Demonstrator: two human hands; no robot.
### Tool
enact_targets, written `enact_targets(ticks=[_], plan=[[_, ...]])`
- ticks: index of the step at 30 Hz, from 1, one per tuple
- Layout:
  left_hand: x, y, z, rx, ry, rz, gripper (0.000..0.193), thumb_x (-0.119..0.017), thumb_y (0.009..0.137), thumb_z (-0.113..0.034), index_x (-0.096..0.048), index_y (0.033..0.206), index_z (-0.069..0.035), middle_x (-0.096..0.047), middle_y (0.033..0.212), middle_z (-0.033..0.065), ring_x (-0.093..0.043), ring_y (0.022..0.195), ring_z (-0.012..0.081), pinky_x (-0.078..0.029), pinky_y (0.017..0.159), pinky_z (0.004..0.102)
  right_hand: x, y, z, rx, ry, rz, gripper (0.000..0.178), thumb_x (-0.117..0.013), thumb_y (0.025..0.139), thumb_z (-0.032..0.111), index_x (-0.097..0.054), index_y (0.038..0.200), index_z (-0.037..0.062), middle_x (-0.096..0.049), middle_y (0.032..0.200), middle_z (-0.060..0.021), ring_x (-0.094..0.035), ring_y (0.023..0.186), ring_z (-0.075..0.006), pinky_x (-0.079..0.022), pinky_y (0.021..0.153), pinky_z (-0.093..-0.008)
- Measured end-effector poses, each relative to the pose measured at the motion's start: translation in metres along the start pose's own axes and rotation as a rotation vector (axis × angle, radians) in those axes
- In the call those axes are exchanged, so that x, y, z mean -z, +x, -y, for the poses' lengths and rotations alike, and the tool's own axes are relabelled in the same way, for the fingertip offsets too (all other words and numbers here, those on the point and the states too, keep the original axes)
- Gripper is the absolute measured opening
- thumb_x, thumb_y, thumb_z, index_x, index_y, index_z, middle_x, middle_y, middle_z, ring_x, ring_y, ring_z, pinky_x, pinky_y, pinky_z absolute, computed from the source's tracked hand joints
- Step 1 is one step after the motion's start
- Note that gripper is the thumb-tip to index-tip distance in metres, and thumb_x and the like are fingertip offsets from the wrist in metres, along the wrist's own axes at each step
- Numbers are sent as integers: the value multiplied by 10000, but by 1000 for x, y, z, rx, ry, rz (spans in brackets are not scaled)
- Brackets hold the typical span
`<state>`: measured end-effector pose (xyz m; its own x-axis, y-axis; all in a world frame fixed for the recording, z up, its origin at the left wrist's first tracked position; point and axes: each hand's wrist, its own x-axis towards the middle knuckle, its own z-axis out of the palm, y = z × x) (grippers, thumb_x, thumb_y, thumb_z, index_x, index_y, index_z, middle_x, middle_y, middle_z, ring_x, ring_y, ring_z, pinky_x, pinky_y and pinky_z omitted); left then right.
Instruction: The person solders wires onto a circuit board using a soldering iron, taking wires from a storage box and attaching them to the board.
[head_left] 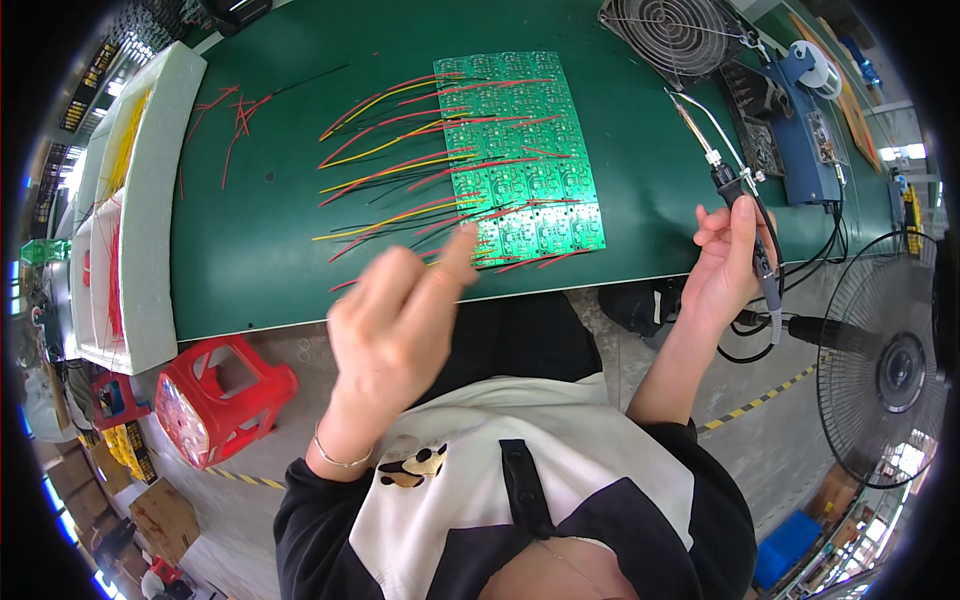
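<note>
My right hand [722,265] grips a soldering iron [735,190] with a thin metal guide tube beside its tip. The tip points up and left, apart from the green sheet of circuit boards [545,180]. Red, black and yellow wires [385,165] run out in rows past the sheet's left edge, and shorter red ones lie across it. At the sheet's near left corner is my left hand [390,320], its index finger reaching onto the wires there and the other fingers curled. Whatever its fingertips may pinch is hidden.
A white foam box [160,200] with yellow and red wires stands at the table's left end. Loose red wires [240,115] lie nearby. Back right are a round metal fan guard [675,35] and a blue soldering unit [805,140]. A red stool [220,400] and a fan [890,370] flank me.
</note>
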<state>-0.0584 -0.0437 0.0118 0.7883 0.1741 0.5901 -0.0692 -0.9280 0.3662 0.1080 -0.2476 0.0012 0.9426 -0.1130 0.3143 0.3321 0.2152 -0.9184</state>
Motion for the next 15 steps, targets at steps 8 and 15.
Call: enact_targets(ticks=[8,15], plan=[[-23,9,-2,15,72,81,347,-680,662,16,-668,995,-81,-347,587,41,-420,459,150,-347,429,313,-7,2,1,26,-20,51,172,-622,821,111,-530,870,-25,-586,620,-104,-553,466,-162,-512,548,-283],[-26,34,5,45,-50,-9,225,-639,761,-39,-612,984,-47,-502,671,75,-509,541,228,-399,482,323,-1,0,-2,6,3,29,178,-631,805,68,-526,897,-42,-599,670,-113,-565,498,-159,-520,547,-281]])
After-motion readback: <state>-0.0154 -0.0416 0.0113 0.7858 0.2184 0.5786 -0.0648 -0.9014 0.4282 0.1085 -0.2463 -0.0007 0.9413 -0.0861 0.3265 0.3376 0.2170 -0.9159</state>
